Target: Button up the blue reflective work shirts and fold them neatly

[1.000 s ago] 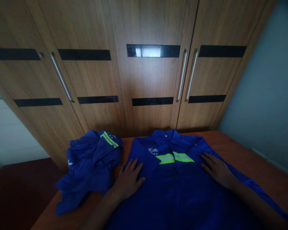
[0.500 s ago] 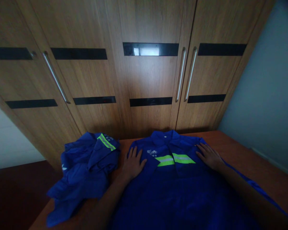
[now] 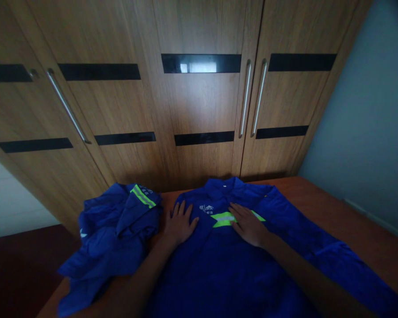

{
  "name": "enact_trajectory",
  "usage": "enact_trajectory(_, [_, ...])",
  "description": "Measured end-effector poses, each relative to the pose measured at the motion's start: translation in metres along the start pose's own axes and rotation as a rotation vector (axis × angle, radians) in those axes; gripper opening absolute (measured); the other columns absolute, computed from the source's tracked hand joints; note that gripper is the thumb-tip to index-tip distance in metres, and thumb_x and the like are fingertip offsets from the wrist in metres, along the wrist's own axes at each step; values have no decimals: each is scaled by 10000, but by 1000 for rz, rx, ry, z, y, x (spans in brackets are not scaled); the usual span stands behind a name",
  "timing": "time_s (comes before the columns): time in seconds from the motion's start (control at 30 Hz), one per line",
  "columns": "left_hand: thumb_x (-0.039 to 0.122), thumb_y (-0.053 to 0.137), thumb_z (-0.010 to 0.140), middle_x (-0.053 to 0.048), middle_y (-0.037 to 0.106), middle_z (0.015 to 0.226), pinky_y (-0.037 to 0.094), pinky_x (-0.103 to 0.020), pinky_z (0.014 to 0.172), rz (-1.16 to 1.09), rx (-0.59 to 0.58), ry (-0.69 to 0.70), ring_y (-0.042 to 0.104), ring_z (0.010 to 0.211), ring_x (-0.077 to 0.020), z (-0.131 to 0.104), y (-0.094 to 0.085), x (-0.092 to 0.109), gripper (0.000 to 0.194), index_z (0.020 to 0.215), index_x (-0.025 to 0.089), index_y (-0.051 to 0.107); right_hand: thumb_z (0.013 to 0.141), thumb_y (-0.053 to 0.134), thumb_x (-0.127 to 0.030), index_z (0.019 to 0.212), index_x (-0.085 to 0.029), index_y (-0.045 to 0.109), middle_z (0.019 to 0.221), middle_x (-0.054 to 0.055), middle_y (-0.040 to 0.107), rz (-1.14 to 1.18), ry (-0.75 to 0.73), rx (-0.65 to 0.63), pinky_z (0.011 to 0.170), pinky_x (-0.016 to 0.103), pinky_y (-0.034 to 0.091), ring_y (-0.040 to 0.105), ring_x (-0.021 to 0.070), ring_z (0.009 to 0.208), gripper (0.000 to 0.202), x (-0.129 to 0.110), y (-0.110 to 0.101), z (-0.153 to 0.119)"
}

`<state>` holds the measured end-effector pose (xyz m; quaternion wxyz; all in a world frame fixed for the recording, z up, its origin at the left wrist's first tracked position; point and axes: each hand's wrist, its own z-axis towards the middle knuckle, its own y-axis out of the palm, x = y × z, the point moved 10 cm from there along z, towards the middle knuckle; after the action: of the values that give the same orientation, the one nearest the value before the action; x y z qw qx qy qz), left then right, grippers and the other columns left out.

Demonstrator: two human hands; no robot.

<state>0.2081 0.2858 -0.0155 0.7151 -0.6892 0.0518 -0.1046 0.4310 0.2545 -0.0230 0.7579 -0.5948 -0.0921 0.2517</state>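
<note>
Blue work jacket (image 3: pixel 239 260) lies spread flat, front up, on the brown wooden surface (image 3: pixel 338 207), collar toward the far edge. A lime-green reflective stripe with a grey centre band (image 3: pixel 223 219) crosses the chest; a small white logo (image 3: pixel 205 208) sits above it on one side. One sleeve (image 3: pixel 334 260) extends along the surface toward the near edge. The left hand (image 3: pixel 179 224) rests flat at one shoulder edge; the right hand (image 3: pixel 248 225) lies palm down on the chest, covering part of the stripe.

A crumpled blue jacket (image 3: pixel 112 234) lies on the table (image 3: pixel 321 198); a wooden wardrobe (image 3: pixel 192 101) stands behind.
</note>
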Motion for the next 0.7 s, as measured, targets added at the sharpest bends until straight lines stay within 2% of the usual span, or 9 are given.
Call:
enact_trajectory(0.13, [655,224,866,-134,214,1541,157,-609,1070,-22,-25,-21,163,1406,-339,2,-1,-6,719,1432,225,326,913,383,-414,1363,-185,439,1442,110,411,-28,53,-52,1033,461,321,370,290,1292,508,-7,-4,6])
enact_trajectory(0.23, [656,228,863,-138,223,1538,159,-616,1064,-24,-34,-48,175,1401,-349,4,-3,-9,718,1422,221,345,877,452,-422,1261,-176,531,1343,132,498,-38,63,-75,986,446,350,406,290,1231,464,-9,-13,17])
enact_trajectory(0.3, [643,242,866,-153,242,1529,166,-622,1057,-9,-29,-62,183,1396,-363,5,-5,-7,710,1413,207,362,874,458,-372,1190,-178,575,1269,118,542,-38,56,-69,968,406,366,434,266,1184,389,-14,-16,29])
enact_trajectory(0.4, [585,294,880,-177,293,1504,175,-614,1057,30,4,-45,205,1387,-372,1,-12,3,658,1384,179,408,873,433,-268,1183,-200,577,1236,80,559,-33,36,-66,942,367,388,469,233,1116,349,-24,-11,48])
enact_trajectory(0.47, [535,325,889,-166,324,1493,166,-593,1071,42,29,7,217,1386,-359,-6,-16,17,599,1364,186,436,863,418,-234,1217,-193,557,1273,86,539,-38,50,-63,918,395,403,467,256,1112,383,-26,-5,57])
enact_trajectory(0.6, [484,328,904,-120,347,1490,157,-570,1092,0,34,110,246,1382,-331,-22,-14,41,538,1369,231,426,838,419,-232,1285,-167,503,1376,128,457,-55,101,-57,865,470,426,463,322,1123,459,-25,6,66])
enact_trajectory(0.7, [477,317,909,-120,356,1486,173,-570,1092,-37,29,112,269,1373,-331,-26,-11,43,541,1380,227,408,825,438,-242,1308,-178,484,1405,137,432,-50,108,-64,852,485,436,487,328,1112,489,-26,10,66])
